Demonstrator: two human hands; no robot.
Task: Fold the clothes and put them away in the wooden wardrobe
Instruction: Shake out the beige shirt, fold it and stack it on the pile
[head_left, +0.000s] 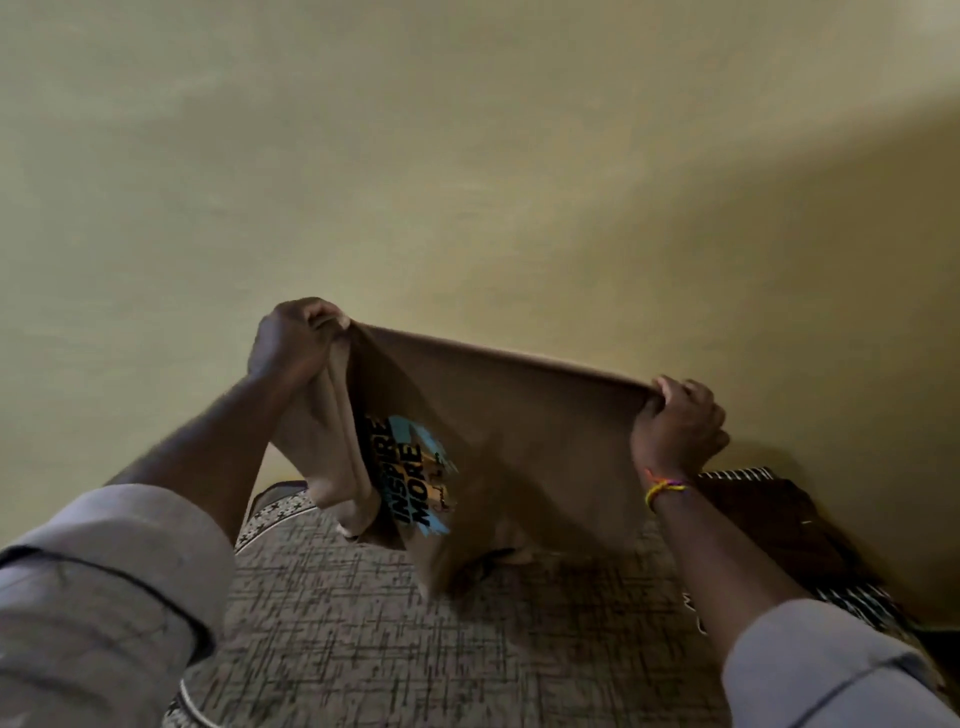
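Brown printed T-shirt (524, 431) was held up in the air above the patterned bed cover (405, 634), its lower part hanging close over it. Left hand (296, 343) pinched one bunched end; right hand (680, 426) clenched the other, top edge stretched taut between them. Judged: fold on this shirt barely begun. Dark striped garments (769, 525) lay unfolded by the wall (467, 156). Wardrobe not in view; nothing seen stored.

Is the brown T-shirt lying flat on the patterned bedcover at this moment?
No: the brown T-shirt hangs in the air, its top edge stretched between the left hand and the right hand, above the patterned bedcover.
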